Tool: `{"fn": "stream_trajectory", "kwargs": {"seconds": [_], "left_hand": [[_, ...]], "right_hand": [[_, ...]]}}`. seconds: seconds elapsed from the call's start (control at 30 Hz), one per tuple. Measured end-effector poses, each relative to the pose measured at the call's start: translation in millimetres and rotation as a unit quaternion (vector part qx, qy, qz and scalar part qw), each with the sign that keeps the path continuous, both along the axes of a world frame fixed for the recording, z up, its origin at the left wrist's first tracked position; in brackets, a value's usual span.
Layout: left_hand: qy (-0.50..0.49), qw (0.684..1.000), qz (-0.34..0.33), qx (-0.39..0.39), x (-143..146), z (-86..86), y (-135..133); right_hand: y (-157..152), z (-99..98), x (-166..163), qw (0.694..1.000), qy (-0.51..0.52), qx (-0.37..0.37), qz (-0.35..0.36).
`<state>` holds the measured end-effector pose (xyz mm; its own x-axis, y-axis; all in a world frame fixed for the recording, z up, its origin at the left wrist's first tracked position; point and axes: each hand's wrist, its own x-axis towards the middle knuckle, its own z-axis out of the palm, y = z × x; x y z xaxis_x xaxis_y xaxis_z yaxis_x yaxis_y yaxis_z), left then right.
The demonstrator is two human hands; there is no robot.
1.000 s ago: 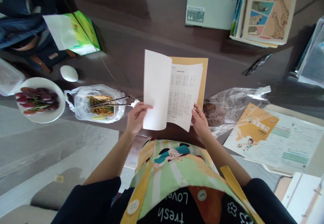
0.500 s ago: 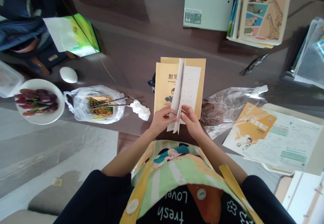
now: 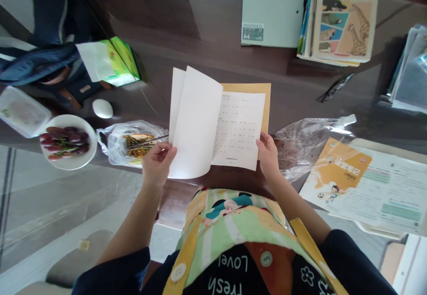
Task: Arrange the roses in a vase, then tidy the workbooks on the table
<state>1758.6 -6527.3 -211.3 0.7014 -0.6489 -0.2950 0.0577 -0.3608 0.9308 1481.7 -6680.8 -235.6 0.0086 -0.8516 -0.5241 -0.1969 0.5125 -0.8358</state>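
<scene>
A booklet (image 3: 238,128) lies open in front of me, its right page printed with short rows of text. Behind that page, a tan sheet or cover (image 3: 267,108) shows along the top and right. My left hand (image 3: 158,162) pinches the lower left edge of the turned white pages (image 3: 196,123), which are fanned out to the left and look blank. On the other side, my right hand (image 3: 268,153) is closed on the right edge of the booklet, thumb on top. The tan cover at the left is hidden under the white pages.
Left: noodles in a plastic bag (image 3: 115,146), a plate (image 3: 91,155) of grapes, a white mouse (image 3: 102,108), a plastic tub (image 3: 25,110). Right: a clear bag (image 3: 307,130), an orange-and-white booklet (image 3: 347,163), glasses (image 3: 335,86). Behind: a green folder (image 3: 271,1) and stacked books (image 3: 347,23).
My left hand has carried the white pages over to the left, covering the tan cover. My right hand has shifted from the middle to the booklet's right edge. The view has moved slightly.
</scene>
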Motion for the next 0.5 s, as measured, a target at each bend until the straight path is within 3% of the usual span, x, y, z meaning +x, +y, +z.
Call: {"fn": "stream_trajectory", "kwargs": {"seconds": [0.27,0.4,0.5], "left_hand": [[-0.038,0.998,0.02,0.042,-8,-8.0,3],[-0.018,0.999,0.002,0.05,-14,-8.1,-1],[0.001,0.999,-0.02,0.047,-21,-4.5,-6]], "right_hand": [[-22,-7.7,-3,0.999,-0.015,0.033,-0.004],[-23,-11.8,-4,0.996,-0.021,0.05,0.075],[-17,-15.3,-2,0.99,0.042,0.002,0.135]]}}
